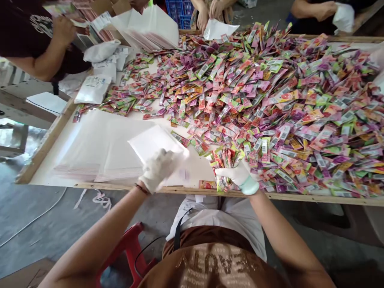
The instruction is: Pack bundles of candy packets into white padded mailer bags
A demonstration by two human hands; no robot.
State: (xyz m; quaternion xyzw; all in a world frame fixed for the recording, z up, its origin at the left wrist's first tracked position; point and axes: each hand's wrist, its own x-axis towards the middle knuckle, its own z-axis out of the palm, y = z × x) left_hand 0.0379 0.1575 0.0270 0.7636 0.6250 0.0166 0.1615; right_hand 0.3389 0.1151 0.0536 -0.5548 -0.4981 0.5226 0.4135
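My left hand [157, 168], in a white glove, is closed on a clear flat plastic bag [156, 142] lifted a little above the table near its front edge. My right hand [235, 176], also gloved, grips a bundle of colourful sachets [226, 158] held upright like a fan. A huge heap of loose sachets [270, 96] in pink, green, orange and purple covers the table to the right and behind both hands. A stack of empty clear bags [99, 152] lies flat just left of my left hand.
The table has a wooden rim [45, 146]. Other people work around it: an arm at the far left [45, 60], hands with a white bag at the far side [210, 16], another at the top right [327, 10]. White bags [93, 88] lie at the left; a red stool [129, 244] stands below.
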